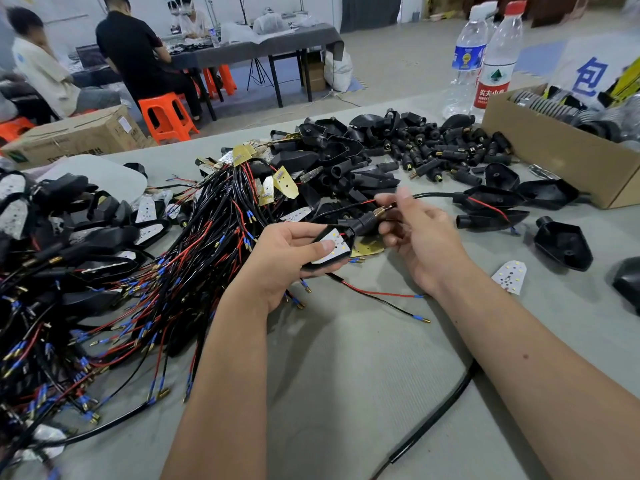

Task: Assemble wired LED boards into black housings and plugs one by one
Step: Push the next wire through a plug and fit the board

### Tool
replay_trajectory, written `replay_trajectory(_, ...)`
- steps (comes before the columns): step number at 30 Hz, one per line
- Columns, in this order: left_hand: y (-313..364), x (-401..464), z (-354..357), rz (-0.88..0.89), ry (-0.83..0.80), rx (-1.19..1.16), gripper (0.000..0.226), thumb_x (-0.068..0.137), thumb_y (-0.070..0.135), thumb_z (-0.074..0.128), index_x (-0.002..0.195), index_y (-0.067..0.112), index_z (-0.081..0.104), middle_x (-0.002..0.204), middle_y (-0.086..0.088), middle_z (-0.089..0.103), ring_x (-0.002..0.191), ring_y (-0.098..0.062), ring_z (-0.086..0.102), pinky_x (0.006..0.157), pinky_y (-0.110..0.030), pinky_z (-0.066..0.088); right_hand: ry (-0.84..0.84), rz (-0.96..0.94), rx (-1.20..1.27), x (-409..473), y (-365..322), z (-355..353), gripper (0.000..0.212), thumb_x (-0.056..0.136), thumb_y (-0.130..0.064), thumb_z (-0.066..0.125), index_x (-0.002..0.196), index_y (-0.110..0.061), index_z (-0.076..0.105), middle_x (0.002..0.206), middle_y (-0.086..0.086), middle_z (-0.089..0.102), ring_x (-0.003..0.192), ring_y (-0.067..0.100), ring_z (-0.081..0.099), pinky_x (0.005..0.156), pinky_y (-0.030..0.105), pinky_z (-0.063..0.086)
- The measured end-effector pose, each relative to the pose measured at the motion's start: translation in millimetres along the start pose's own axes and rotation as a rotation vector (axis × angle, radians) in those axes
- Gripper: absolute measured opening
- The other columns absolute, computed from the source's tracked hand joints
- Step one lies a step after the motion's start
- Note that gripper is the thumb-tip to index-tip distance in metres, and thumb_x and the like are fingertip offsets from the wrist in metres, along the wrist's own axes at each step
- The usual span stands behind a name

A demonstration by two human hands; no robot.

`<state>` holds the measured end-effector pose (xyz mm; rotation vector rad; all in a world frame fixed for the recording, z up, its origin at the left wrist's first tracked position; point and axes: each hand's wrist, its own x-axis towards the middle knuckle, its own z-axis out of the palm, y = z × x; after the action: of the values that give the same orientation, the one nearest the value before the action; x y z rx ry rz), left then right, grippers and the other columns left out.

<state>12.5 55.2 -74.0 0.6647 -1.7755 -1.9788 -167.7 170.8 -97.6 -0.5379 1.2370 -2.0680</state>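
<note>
The housing (341,237), LED board (330,249) seated inside, is clamped by the left hand (287,258) to be steadied. The wires (382,205) emerging from the plug (367,221) are pinched by the right hand (420,240), apparently to be drawn through.

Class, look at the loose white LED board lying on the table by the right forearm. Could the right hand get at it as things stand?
Probably not yet: the right hand is busy pinching the wires at the black plug. The loose white LED board itself lies uncovered on the grey table.

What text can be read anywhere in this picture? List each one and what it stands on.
"包": blue character on the white sign behind the cardboard box.
"农夫山泉": red label of the red-capped bottle.
Blue-labelled bottle: print too blurred.
Floor carton: print too blurred.
</note>
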Motion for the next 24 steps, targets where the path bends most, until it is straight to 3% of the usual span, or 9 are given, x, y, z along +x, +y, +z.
replay_trajectory(4, -0.8, 0.1, -0.4, -0.015, -0.02, -0.029, 0.022, 0.094, -0.009, 0.064, 0.098, 0.006, 0.081, 0.106, -0.024, 0.076, 0.1, -0.041, 0.075, 0.082, -0.036, 0.063, 0.123, -0.013, 0.105, 0.7, -1.6, -1.9, 0.029, 0.102, -0.022, 0.063, 0.082, -0.007, 0.077, 0.069, 0.002, 0.062, 0.059, 0.01, 0.053, 0.047, 0.018, 0.041)
replay_trajectory(10, -0.9, -0.2, -3.2, -0.014, -0.023, -0.02, 0.025, 0.094, -0.008, 0.064, 0.095, 0.008, 0.083, 0.105, -0.024, 0.076, 0.099, -0.041, 0.075, 0.082, -0.037, 0.064, 0.07, 0.005, 0.017, -0.3, -1.7, -3.3, 0.024, 0.1, -0.023, 0.066, 0.088, -0.005, 0.075, 0.071, 0.001, 0.059, 0.059, 0.009, 0.05, 0.047, 0.018, 0.04)
replay_trajectory(15, -0.2, 0.2, -4.9, -0.019, -0.03, -0.019, 0.021, 0.096, -0.005, 0.063, 0.096, 0.005, 0.082, 0.107, -0.023, 0.076, 0.101, -0.039, 0.075, 0.082, -0.034, 0.063, 0.044, 0.028, 0.024, 0.8, -1.0, -5.2, 0.024, 0.099, -0.023, 0.066, 0.083, -0.009, 0.077, 0.07, 0.001, 0.062, 0.059, 0.009, 0.051, 0.047, 0.018, 0.04)
replay_trajectory(18, 2.1, 1.5, -8.3, -0.058, -0.041, -0.133, 0.021, 0.099, -0.005, 0.056, 0.104, -0.003, 0.077, 0.113, -0.025, 0.074, 0.107, -0.041, 0.073, 0.083, -0.032, 0.062, 0.002, 0.018, -0.062, 1.9, 1.4, -4.1, 0.021, 0.1, -0.023, 0.066, 0.09, -0.008, 0.076, 0.07, 0.001, 0.065, 0.057, 0.01, 0.053, 0.047, 0.018, 0.041)
replay_trajectory(21, 2.6, 1.6, -11.0, -0.074, -0.099, -0.197, 0.031, 0.099, -0.011, 0.043, 0.12, -0.01, 0.067, 0.121, -0.029, 0.07, 0.113, -0.044, 0.069, 0.088, -0.035, 0.06, -0.075, -0.009, -0.202, 2.9, 6.0, -1.8, 0.029, 0.098, -0.02, 0.068, 0.103, 0.009, 0.07, 0.077, 0.006, 0.068, 0.056, 0.01, 0.057, 0.049, 0.018, 0.045)
replay_trajectory(24, 2.6, 1.1, -8.4, -0.052, -0.133, -0.168, 0.035, 0.1, -0.014, 0.039, 0.127, -0.01, 0.061, 0.125, -0.025, 0.07, 0.116, -0.042, 0.069, 0.092, -0.034, 0.059, -0.084, -0.024, -0.233, 3.6, 7.8, -1.1, 0.029, 0.096, -0.016, 0.07, 0.102, 0.013, 0.069, 0.081, 0.012, 0.069, 0.058, 0.012, 0.058, 0.051, 0.019, 0.046)
